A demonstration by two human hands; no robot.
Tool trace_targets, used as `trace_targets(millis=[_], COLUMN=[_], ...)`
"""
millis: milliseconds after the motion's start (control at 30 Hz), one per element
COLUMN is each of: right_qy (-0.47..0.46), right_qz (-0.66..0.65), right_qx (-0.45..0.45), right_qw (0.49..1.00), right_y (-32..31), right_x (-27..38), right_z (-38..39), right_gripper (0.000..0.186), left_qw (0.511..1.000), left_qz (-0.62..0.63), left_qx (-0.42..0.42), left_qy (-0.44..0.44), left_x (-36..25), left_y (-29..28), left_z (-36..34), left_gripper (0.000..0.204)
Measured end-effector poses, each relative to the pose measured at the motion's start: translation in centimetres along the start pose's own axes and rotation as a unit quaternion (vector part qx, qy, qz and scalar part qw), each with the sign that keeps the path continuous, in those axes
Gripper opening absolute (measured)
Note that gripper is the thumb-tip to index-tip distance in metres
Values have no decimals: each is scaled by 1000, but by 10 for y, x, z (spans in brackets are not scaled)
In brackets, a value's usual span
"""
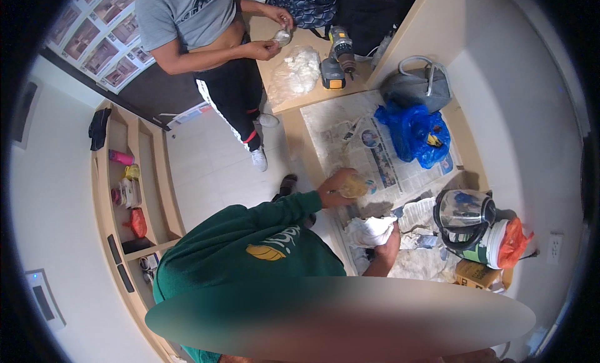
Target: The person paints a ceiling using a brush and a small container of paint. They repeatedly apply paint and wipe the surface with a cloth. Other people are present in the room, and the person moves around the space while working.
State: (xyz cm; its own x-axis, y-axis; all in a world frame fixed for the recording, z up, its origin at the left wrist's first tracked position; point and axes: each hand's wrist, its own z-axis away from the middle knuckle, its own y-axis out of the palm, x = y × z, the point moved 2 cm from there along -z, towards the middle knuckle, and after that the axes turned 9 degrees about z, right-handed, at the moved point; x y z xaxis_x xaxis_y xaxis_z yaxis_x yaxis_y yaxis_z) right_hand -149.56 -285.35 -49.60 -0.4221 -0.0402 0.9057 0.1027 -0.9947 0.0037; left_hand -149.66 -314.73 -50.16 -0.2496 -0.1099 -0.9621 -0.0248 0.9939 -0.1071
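Observation:
My left hand point(336, 187), at the end of a green sleeve, is closed around a small yellowish, see-through-looking thing point(354, 185) above the newspaper-covered bench. Its exact kind is unclear. To the right and nearer me, my right hand point(389, 245) grips a bunched white cloth point(372, 231), its folds hanging over the fingers. Newspaper sheets point(381, 154) smeared with whitish residue lie under and beyond both hands. A blurred patch covers the bottom of the picture.
A clear-lidded pitcher point(464, 213), a white-and-green bucket point(494, 244) and a cardboard box point(477, 274) crowd the right. Farther back are a blue plastic bag point(414, 133), grey tank point(417, 88) and drill point(338, 60). A co-worker point(194, 25) handles a small whitish object point(282, 36).

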Motion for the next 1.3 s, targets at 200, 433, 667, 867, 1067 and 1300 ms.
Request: trace_targets(millis=[200, 433, 667, 867, 1067, 1300], right_qy=[85, -49, 0, 68, 70, 89], right_qz=[-236, 90, 34, -103, -232, -264], right_qx=[13, 3, -27, -69, -23, -2], right_qw=[968, 995, 999, 990, 970, 960], right_y=[4, 1, 2, -2, -5, -1], right_x=[-2, 4, 8, -7, -17, -6], right_z=[0, 3, 5, 2, -3, 2], right_gripper=[30, 35, 36, 35, 41, 46], left_qw=[1000, 1000, 1000, 1000, 1000, 1000], left_qz=[-4, -12, 3, -1, -12, 6], left_qx=[3, -6, 0, -9, 1, -1], left_qy=[-1, 16, 2, 18, -11, -20], left_x=[-7, -2, 2, -4, 1, -3], left_y=[-3, 0, 1, 1, 2, 2], left_z=[-1, 1, 1, 2, -1, -1], left_gripper=[86, 86, 87, 88, 87, 86])
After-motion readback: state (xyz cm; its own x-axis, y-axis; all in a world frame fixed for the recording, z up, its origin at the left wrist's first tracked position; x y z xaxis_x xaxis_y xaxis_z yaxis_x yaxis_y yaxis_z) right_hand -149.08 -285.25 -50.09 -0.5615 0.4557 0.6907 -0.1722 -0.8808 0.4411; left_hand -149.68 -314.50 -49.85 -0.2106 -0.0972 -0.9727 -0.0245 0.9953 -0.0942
